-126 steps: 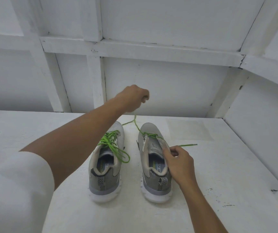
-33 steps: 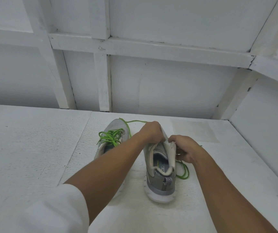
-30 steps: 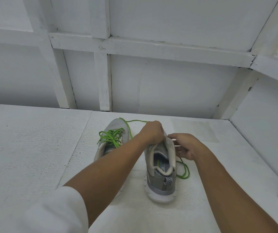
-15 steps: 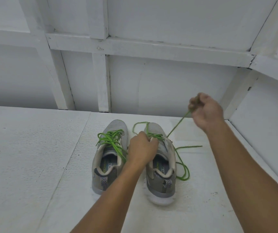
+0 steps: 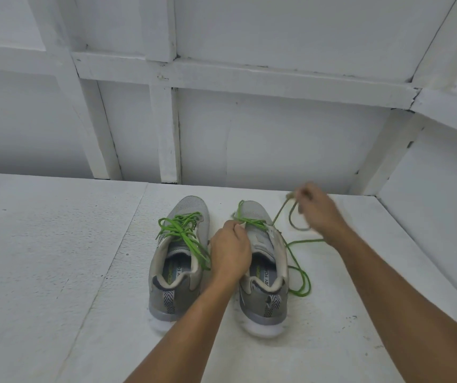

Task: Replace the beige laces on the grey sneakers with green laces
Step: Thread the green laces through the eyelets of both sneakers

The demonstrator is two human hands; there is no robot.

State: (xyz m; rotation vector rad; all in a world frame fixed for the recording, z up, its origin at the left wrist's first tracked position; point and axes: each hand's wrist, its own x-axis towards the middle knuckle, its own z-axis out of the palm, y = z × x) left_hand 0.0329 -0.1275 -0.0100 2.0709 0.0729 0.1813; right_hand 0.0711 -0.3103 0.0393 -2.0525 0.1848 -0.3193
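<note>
Holding a bright green cord lace (image 5: 255,222) at two points on the right-hand grey mesh sneaker (image 5: 266,275), which stands on the white painted tabletop (image 5: 56,258).
The left hand (image 5: 230,250), fingers curled, pinches the lace at the sneaker's front eyelets. The right hand (image 5: 320,214), motion-blurred, grips the free end raised past the toe, and slack loops on the tabletop alongside. Just beside stands the other grey mesh sneaker (image 5: 177,261), with a tied green lace (image 5: 183,230). A printed insole shows inside each.

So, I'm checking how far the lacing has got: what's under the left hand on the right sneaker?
The left hand covers part of the tongue and the left eyelets of the right sneaker, so the lacing there is hidden. Past it, the green lace crosses near the toe.
</note>
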